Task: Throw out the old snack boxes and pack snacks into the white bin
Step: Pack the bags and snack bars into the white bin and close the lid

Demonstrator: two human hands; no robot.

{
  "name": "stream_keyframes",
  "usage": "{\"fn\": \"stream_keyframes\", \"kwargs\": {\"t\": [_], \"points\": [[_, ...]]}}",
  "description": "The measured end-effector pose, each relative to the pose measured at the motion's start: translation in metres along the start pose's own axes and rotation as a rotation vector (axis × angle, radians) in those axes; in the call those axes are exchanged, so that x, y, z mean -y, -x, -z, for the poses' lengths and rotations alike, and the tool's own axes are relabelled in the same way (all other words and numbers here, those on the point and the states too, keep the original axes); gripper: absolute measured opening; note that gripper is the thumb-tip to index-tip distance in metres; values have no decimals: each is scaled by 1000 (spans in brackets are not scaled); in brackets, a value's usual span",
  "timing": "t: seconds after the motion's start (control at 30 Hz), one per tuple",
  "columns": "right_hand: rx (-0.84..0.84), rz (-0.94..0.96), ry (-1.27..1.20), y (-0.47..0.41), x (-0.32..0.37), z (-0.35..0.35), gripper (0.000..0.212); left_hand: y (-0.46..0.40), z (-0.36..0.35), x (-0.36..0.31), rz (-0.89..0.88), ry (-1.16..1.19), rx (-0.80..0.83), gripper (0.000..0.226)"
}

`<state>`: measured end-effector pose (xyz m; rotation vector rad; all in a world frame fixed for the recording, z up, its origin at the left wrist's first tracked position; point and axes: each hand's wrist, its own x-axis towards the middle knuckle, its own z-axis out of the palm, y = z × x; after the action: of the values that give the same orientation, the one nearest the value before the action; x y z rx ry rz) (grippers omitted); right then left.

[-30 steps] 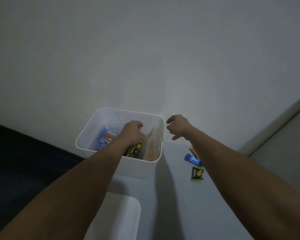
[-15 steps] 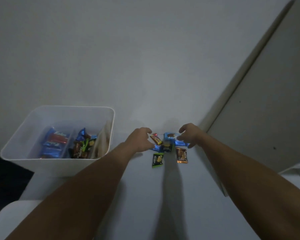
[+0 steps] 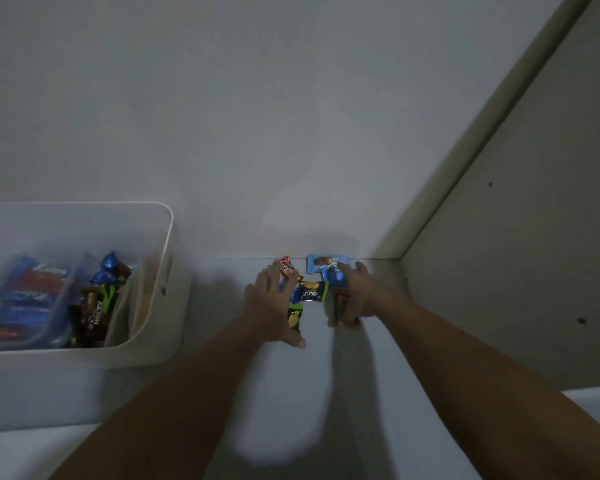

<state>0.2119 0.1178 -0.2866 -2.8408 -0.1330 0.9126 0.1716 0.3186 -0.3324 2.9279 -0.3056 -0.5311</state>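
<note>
Two hands flank loose snacks (image 3: 312, 292); "Nestor" in white bin (image 3: 167, 237).

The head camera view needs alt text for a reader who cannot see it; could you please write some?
Two bare hands, left hand and right hand, close in around a small pile of wrapped snacks on a white surface by a wall. To the left sits a white bin already partly filled with snack packets.

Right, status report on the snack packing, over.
Both hands, left and right, cupping loose snack packets. White bin part-filled, off left. Nothing in the way.
</note>
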Motion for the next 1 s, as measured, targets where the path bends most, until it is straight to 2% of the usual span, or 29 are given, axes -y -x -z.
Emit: {"fn": "stream_keyframes", "kwargs": {"t": [0.1, 0.13, 0.2, 0.33, 0.5, 0.6, 0.77, 0.83, 1.0], "points": [[-6, 84, 139, -12, -2, -9, 140, -14, -19, 5, -6, -118, -105, 147], [-21, 103, 171, -18, -3, -12, 141, -17, -23, 4, -22, -123, -93, 149], [-57, 137, 230, -29, -6, -17, 137, -24, -32, 6, -40, -72, -33, 146], [-117, 178, 255, -47, -10, -21, 130, -35, -50, 10, -52, 47, -124, 145], [-122, 234, 237, -61, -17, -22, 128, -51, -50, 9, -48, 99, -131, 134], [-154, 243, 221, -63, -13, -23, 108, -57, -53, 11, -58, 75, -184, 117], [-216, 258, 159, -64, -9, -38, 71, -58, -61, 9, -66, 96, -424, 64], [-223, 237, 113, -62, -7, -43, 66, -55, -63, 5, -62, 94, -464, 55], [-223, 223, -11, -56, -2, -49, 62, -48, -61, 0, -100, 44, -443, 36]]}}
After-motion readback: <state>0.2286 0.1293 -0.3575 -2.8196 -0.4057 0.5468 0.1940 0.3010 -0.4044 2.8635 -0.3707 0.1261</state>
